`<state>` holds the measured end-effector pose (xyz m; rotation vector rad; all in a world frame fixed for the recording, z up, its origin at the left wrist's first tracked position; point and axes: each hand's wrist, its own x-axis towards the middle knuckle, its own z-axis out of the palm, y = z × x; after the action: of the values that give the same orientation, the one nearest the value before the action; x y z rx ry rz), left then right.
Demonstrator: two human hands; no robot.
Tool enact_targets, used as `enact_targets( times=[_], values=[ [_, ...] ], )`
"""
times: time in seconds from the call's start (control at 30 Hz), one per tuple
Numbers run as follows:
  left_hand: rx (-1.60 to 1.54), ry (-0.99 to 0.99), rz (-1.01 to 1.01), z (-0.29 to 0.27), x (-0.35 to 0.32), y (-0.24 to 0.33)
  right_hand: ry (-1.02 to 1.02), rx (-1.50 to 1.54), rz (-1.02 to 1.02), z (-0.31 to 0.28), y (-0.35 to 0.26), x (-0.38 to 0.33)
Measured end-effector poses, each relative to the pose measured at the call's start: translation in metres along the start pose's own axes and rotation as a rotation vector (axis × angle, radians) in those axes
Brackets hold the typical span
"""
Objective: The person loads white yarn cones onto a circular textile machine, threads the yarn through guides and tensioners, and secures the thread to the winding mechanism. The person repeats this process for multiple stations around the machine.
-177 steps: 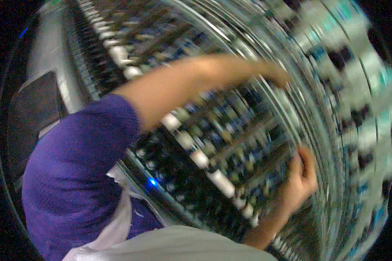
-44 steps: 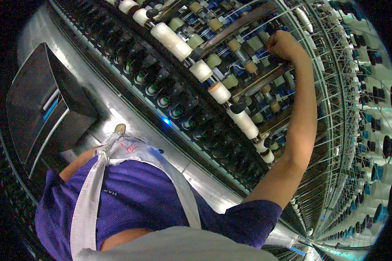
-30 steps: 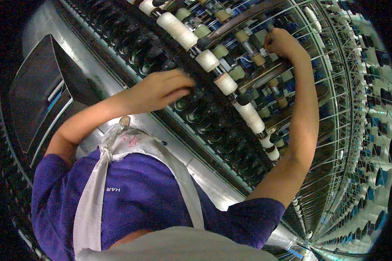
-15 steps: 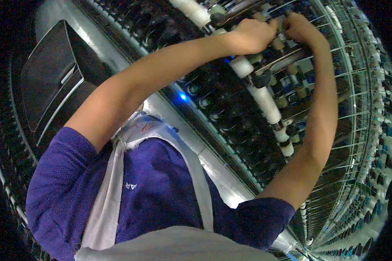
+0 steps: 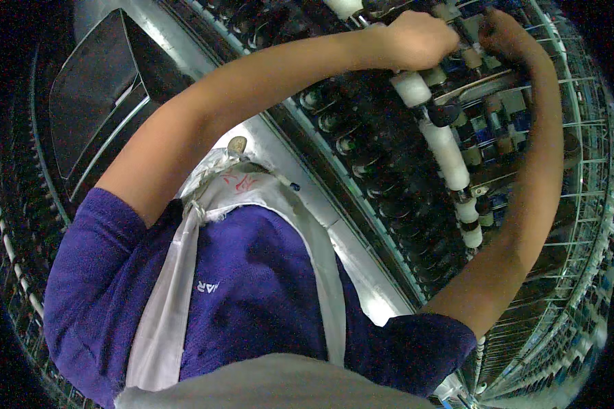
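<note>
Both my arms reach over a textile spinning machine at the top of the head view. My left hand (image 5: 424,41) is closed in a fist above the white rollers, its fingertips turned away; whatever it pinches is hidden. Right of it, my right hand (image 5: 503,33) has its fingers curled in, dark and slightly blurred, among small blocks and arms of the machine. What it holds, if anything, is too small to make out. A gap separates the two hands. Just below my left hand sits a white roller (image 5: 412,88), and a longer white roller (image 5: 446,155) lies farther down the same line.
A row of dark spindles (image 5: 348,144) runs diagonally beside the rollers. A metal rail (image 5: 334,184) borders the walkway. To the left stands a black bin-like box (image 5: 92,102) with a light-edged slot. Wire racks (image 5: 580,170) curve along the right. A pale apron (image 5: 164,307) hangs over my purple shirt.
Both hands have shifted a little right and upward in the picture, staying closed. The machine and box also appear farther right, so the view has moved. A round tan piece now shows by the apron pocket.
</note>
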<state>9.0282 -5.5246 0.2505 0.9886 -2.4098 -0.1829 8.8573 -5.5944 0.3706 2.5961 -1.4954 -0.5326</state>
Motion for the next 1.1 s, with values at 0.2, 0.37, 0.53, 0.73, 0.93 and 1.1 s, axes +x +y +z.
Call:
enact_targets(
  times=[0.2,0.37,0.53,0.73,0.93,1.1],
  values=[
    [0.04,-0.046,0.007,-0.012,-0.007,0.003,-0.043,0.027,0.037,0.028,0.033,0.009],
    [0.022,-0.056,-0.054,-0.014,-0.003,0.002,0.012,0.02,-0.013,0.016,0.016,0.003],
    [0.044,-0.109,0.006,-0.014,-0.003,0.002,0.046,0.076,-0.198,-0.007,-0.007,-0.025],
    [0.019,-0.108,-0.041,-0.019,-0.004,0.008,-0.032,0.007,0.04,0.008,0.004,-0.007],
    [0.079,-0.21,-0.058,-0.024,-0.002,0.013,-0.001,-0.029,0.039,0.026,0.026,0.001],
    [0.089,-0.226,0.013,-0.024,-0.001,0.013,-0.014,0.015,0.079,0.022,0.022,-0.004]
  ],
)
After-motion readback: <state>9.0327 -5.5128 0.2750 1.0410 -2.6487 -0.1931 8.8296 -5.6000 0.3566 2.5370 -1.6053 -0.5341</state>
